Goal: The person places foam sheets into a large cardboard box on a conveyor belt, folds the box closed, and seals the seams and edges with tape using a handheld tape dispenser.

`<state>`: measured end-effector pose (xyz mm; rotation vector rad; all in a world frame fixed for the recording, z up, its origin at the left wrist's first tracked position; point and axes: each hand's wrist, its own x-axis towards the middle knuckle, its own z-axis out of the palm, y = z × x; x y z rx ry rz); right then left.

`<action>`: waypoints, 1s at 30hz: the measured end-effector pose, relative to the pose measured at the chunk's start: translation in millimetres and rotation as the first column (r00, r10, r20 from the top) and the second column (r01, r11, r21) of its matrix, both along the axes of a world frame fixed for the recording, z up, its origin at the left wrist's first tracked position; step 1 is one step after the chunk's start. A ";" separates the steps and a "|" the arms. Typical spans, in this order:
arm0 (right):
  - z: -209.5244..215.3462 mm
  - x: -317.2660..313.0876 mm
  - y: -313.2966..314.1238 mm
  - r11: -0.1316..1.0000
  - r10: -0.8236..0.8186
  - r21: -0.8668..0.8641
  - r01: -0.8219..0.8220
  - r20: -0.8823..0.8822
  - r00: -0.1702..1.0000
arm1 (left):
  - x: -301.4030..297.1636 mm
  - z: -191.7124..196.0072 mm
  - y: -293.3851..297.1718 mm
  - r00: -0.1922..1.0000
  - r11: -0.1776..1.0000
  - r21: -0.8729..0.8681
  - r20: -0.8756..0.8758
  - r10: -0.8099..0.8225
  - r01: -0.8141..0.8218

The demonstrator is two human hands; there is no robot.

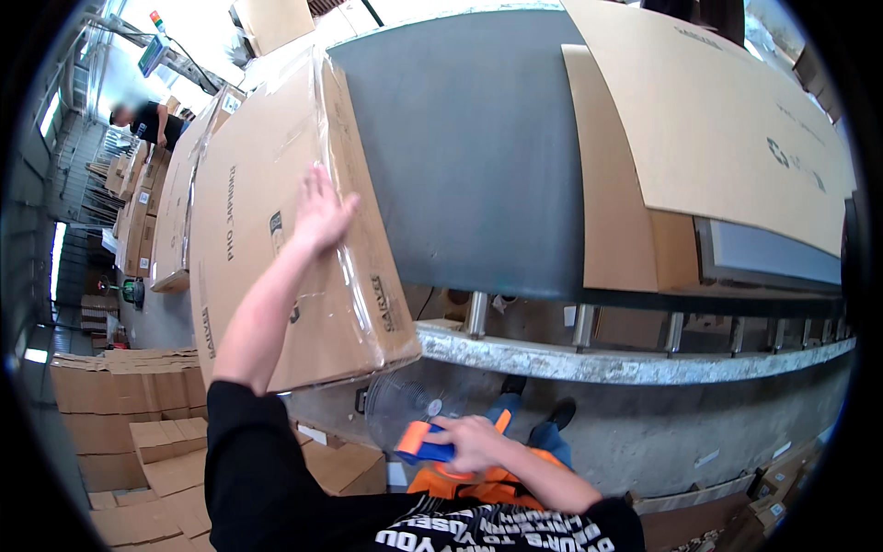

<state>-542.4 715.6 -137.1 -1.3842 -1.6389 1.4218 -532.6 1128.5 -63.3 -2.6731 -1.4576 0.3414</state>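
Observation:
A large flat cardboard box (pixel 244 193) lies at the left, with shiny clear tape (pixel 345 267) along its right edge. My left hand (pixel 322 210) rests flat on top of it near that taped edge, fingers stretched out. Close to my body, my right hand (pixel 474 442) is wrapped round an orange and blue tape dispenser (pixel 423 443). The dispenser is apart from the box, and part of its handle is hidden by my fingers.
A dark grey conveyor belt (pixel 460 147) runs right of the box, above a worn metal rail (pixel 589 362). An open carton (pixel 727 120) lies on its right end. Flattened cardboard (pixel 120 405) is stacked at lower left. A fan (pixel 391 409) stands below. Another person (pixel 152 121) stands far left.

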 end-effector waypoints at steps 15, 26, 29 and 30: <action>42.3 149.1 48.6 0.558 -0.793 0.045 0.828 -0.265 0.549 | 35.6 -6.3 31.1 0.985 0.994 -0.032 0.135 0.111 -0.107; 34.5 242.8 287.7 0.689 -0.572 0.289 0.664 -0.344 0.744 | 4.8 -19.8 51.6 0.864 0.978 -0.144 0.461 0.203 -0.153; 75.3 261.4 363.6 0.704 -0.461 0.516 0.488 -0.190 0.867 | 26.4 -1.4 34.8 0.899 0.949 -0.001 0.322 0.298 -0.315; 102.9 256.8 391.9 0.766 -0.416 0.535 0.355 -0.007 0.909 | 24.6 2.6 30.3 0.895 0.923 0.048 0.270 0.355 -0.381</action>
